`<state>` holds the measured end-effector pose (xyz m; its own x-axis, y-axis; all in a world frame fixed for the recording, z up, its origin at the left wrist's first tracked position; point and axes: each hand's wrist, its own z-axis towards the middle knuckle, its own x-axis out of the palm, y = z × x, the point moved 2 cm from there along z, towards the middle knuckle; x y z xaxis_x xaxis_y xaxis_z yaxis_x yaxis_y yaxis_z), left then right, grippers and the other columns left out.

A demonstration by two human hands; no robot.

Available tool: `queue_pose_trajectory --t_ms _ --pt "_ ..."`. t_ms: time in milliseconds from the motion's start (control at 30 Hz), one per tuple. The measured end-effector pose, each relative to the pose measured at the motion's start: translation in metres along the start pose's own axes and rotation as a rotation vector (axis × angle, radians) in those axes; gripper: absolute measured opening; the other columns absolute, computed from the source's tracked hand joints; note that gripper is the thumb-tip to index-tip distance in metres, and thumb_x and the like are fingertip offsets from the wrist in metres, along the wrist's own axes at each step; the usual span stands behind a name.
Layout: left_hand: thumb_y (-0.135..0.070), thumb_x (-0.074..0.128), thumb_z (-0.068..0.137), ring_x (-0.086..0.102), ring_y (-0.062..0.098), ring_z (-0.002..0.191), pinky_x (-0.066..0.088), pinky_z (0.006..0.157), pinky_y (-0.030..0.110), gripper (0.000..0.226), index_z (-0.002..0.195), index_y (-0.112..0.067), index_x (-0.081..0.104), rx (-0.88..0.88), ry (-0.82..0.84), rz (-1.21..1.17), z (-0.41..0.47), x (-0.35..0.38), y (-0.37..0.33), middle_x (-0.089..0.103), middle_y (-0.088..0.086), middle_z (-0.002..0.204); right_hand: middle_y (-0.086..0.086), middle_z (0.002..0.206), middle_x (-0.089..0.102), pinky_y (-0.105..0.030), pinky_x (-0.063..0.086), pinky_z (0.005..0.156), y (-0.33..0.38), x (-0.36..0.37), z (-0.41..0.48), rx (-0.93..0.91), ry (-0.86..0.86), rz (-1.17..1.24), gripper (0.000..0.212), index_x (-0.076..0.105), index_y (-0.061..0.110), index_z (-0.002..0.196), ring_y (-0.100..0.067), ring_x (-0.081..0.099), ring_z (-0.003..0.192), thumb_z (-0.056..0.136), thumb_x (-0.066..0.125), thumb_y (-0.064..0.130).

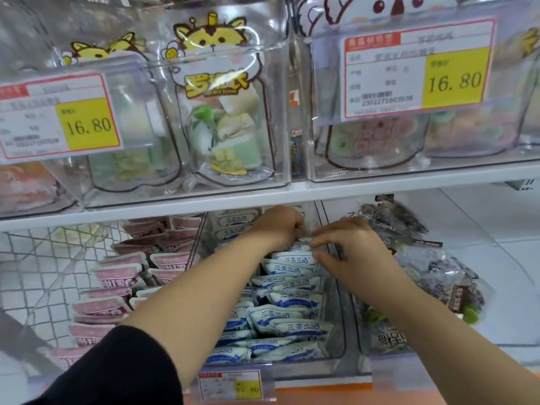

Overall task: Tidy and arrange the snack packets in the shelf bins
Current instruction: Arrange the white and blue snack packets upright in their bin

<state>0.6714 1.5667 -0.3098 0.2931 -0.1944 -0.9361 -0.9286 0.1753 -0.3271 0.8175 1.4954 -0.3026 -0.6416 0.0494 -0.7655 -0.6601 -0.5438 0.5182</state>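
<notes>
Clear plastic middle bin: rows of white-and-blue foil snack packets.
Left bin: pink packets.
Left hand: fingers curled on a white-and-blue packet.
Right hand: pinching a packet's top.

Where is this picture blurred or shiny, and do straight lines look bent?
Head view, top: glare streaks the clear bins, and the small print on the tags is soft, though 16.80 reads. Head view, right: the dark packets are smeared; the left hand and right hand are slightly soft. Head view, across: the shelf edge slants, likely from the wide lens; light is even, with no hard shadows.
</notes>
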Motion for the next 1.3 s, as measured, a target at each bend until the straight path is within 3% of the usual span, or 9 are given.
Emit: queue_pose_trajectory --t_ms 100,300,367,500,600,800,1033,1200,1300 --pt "-0.011 0.048 0.097 0.056 0.012 0.081 0.039 0.063 0.021 0.023 0.103 -0.022 0.067 0.021 0.014 -0.036 -0.011 0.003 0.004 0.064 -0.002 0.104 0.011 0.099 0.065 0.002 0.023 0.079 0.0 0.001 -0.001 -0.015 -0.005 0.008 0.016 0.075 0.018 0.097 0.011 0.029 0.088 0.082 0.07 0.016" --pt "-0.015 0.037 0.1 0.046 0.02 0.123 0.037 0.091 0.027 0.038 0.137 -0.023 0.045 0.03 0.233 -0.022 -0.003 0.005 0.008 0.046 0.002 0.142 0.004 0.102 0.07 0.004 0.026 0.08 0.0 0.001 0.001 -0.004 -0.018 0.014 0.016 0.076 0.016 0.096 0.003 0.039 0.091 0.082 0.07 0.012" --pt "-0.016 0.038 0.099 0.04 0.02 0.132 0.033 0.104 0.03 0.043 0.141 -0.021 0.04 0.02 0.175 -0.122 0.004 -0.003 0.004 0.042 0.002 0.146 0.006 0.102 0.07 -0.003 0.027 0.078 0.0 0.0 0.001 0.017 -0.03 0.034 0.015 0.075 0.017 0.096 0.002 0.041 0.093 0.082 0.07 0.012" --pt "-0.022 0.036 0.1 0.056 0.022 0.108 0.042 0.094 0.035 0.035 0.13 -0.012 0.051 -0.024 -0.13 -0.094 0.01 -0.008 0.015 0.057 0.005 0.113 0.01 0.103 0.069 -0.011 0.028 0.081 -0.003 -0.001 0.001 0.041 -0.046 0.054 0.016 0.074 0.019 0.099 0.004 0.036 0.091 0.085 0.067 0.016" --pt "-0.021 0.046 0.096 0.053 0.024 0.116 0.041 0.097 0.035 0.037 0.132 -0.012 0.048 -0.035 -0.159 0.04 0.015 -0.002 0.025 0.055 0.009 0.13 0.01 0.104 0.069 -0.014 0.03 0.082 -0.002 0.0 0.001 0.064 -0.048 0.045 0.016 0.074 0.019 0.099 -0.004 0.043 0.099 0.086 0.066 0.017" --pt "-0.035 0.063 0.088 0.047 0.022 0.125 0.035 0.096 0.029 0.056 0.137 -0.016 0.044 -0.06 0.029 0.08 0.023 -0.009 0.018 0.048 0.004 0.14 0.011 0.104 0.069 -0.017 0.031 0.083 -0.003 0.002 0.001 0.099 -0.049 0.037 0.016 0.074 0.021 0.099 -0.011 0.044 0.112 0.086 0.066 0.019" --pt "-0.016 0.049 0.096 0.043 0.013 0.076 0.03 0.054 0.023 0.005 0.097 -0.02 0.048 0.048 -0.007 -0.01 0.003 0.003 0.016 0.056 0.004 0.105 0.015 0.099 0.067 -0.013 0.028 0.08 -0.003 0.002 0.001 0.083 -0.049 0.049 0.015 0.074 0.023 0.096 -0.004 0.038 0.106 0.085 0.067 0.017" --pt "-0.017 0.041 0.1 0.044 0.007 0.064 0.033 0.052 0.024 0.01 0.097 -0.019 0.05 0.032 -0.021 -0.16 -0.001 0.005 0.022 0.053 -0.002 0.09 0.012 0.104 0.068 -0.015 0.03 0.081 -0.002 0.003 0.001 0.065 -0.052 0.034 0.016 0.073 0.022 0.1 -0.003 0.038 0.105 0.085 0.067 0.019" --pt "-0.02 0.041 0.099 0.053 0.015 0.089 0.042 0.073 0.026 0.022 0.12 -0.015 0.048 0.039 0.066 -0.157 0.011 0.0 0.013 0.054 0.003 0.114 0.012 0.106 0.067 -0.008 0.028 0.077 0.0 0.004 0.002 0.05 -0.044 0.01 0.018 0.073 0.021 0.102 -0.001 0.038 0.102 0.085 0.067 0.018"
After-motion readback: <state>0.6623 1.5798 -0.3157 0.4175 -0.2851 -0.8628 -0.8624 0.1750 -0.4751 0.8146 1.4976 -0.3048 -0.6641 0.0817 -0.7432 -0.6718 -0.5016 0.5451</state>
